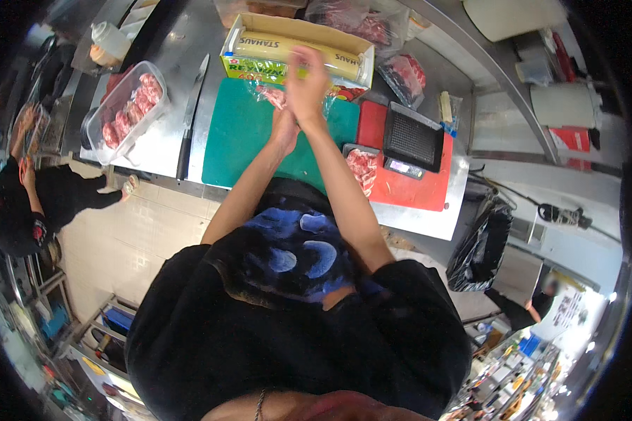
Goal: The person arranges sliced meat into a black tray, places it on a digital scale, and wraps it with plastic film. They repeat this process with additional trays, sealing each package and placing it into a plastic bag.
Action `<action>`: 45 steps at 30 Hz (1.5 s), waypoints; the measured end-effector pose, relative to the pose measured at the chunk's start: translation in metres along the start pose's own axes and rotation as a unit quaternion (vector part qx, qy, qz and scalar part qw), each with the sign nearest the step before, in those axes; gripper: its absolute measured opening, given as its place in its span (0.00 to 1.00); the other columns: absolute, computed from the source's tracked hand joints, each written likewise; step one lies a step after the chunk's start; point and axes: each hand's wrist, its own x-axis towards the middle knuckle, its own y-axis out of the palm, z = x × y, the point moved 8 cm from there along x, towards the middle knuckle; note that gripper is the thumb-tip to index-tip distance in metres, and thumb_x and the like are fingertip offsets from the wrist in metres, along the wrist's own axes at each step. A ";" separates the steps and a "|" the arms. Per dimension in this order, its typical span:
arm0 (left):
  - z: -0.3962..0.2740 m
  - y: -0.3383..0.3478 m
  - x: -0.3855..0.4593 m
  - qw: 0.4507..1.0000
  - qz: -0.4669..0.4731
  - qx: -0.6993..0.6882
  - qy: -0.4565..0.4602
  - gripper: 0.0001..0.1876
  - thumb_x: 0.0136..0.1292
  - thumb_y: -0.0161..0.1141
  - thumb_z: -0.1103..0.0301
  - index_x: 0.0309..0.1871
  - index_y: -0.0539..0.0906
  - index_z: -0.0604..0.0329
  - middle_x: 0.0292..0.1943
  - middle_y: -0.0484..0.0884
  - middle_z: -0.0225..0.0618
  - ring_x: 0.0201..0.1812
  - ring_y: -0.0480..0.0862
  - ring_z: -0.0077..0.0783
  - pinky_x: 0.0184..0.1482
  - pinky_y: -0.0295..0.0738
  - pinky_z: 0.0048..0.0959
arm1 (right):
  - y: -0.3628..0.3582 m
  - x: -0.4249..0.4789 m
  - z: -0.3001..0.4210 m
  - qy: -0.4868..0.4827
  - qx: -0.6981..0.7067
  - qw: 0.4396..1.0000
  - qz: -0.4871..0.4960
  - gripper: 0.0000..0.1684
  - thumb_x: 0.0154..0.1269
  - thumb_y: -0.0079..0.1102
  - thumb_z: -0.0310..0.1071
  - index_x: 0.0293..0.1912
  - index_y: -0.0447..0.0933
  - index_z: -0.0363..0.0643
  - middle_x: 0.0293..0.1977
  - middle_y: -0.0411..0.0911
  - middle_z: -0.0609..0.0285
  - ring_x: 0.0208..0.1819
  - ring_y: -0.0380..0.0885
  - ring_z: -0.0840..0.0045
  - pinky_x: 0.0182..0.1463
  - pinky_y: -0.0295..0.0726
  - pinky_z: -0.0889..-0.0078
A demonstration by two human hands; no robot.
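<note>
My left hand [284, 130] is over the green cutting board [237, 142], its fingers closed at the lower end of a piece of raw meat in clear plastic film [272, 97]. My right hand [306, 92] crosses just above it, fingers raised and apart, blurred by motion. Whether its palm touches the film cannot be told. Behind both hands stands an open box of cling film [295, 78] with a large roll [263, 46] inside. Part of the meat is hidden by my hands.
A clear plastic tub [152, 113] of meat rolls and a long knife [187, 131] lie left. Right are a tray of sliced meat [362, 168], a scale with a black tray [413, 137], and a red board [426, 194]. A bin [479, 247] stands right; two people work farther off.
</note>
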 end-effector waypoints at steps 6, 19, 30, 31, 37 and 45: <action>-0.006 0.006 -0.007 1.000 -0.005 0.006 0.004 0.10 0.65 0.63 0.64 0.47 0.81 0.54 0.42 0.83 0.31 0.44 0.85 0.28 0.46 0.80 0.36 | -0.076 -0.053 -0.131 0.453 0.138 0.880 -0.044 0.20 0.72 0.69 0.43 0.51 0.83 0.36 0.50 0.81 0.61 0.52 0.76 0.76 0.52 0.75 0.72; 0.007 -0.024 0.025 0.991 -0.002 -0.086 -0.106 0.11 0.69 0.57 0.62 0.47 0.78 0.59 0.48 0.82 0.41 0.45 0.83 0.36 0.48 0.80 0.35 | -0.043 -0.107 0.008 -0.099 -0.284 0.915 0.269 0.26 0.68 0.61 0.30 0.65 0.78 0.43 0.60 0.74 0.53 0.62 0.74 0.57 0.65 0.75 0.56; -0.020 -0.032 -0.012 0.996 0.050 -0.063 -0.037 0.25 0.77 0.49 0.48 0.68 0.71 0.54 0.47 0.81 0.36 0.46 0.82 0.36 0.51 0.79 0.37 | -0.040 -0.131 0.040 -0.167 -0.203 0.903 0.341 0.18 0.66 0.61 0.30 0.54 0.81 0.36 0.55 0.79 0.50 0.61 0.75 0.56 0.65 0.73 0.56; -0.023 -0.025 -0.024 0.997 0.017 -0.060 -0.051 0.25 0.78 0.49 0.47 0.68 0.71 0.54 0.47 0.81 0.35 0.46 0.82 0.35 0.51 0.80 0.37 | -0.046 -0.121 0.033 -0.133 -0.178 0.926 0.304 0.15 0.68 0.61 0.31 0.52 0.81 0.36 0.53 0.80 0.51 0.58 0.77 0.58 0.62 0.75 0.58; -0.040 -0.011 -0.046 0.999 0.044 0.012 -0.006 0.17 0.80 0.53 0.52 0.60 0.70 0.53 0.42 0.82 0.33 0.34 0.83 0.29 0.32 0.80 0.29 | -0.011 -0.066 -0.081 0.330 0.090 0.920 0.194 0.16 0.79 0.58 0.40 0.53 0.80 0.37 0.47 0.84 0.55 0.48 0.82 0.73 0.55 0.78 0.70; -0.014 -0.047 -0.039 0.994 0.096 -0.015 -0.047 0.14 0.80 0.54 0.56 0.56 0.74 0.54 0.39 0.82 0.31 0.31 0.81 0.24 0.28 0.76 0.23 | 0.049 -0.062 -0.073 0.255 0.136 0.886 0.363 0.17 0.80 0.56 0.39 0.55 0.80 0.36 0.48 0.85 0.57 0.46 0.84 0.78 0.51 0.82 0.73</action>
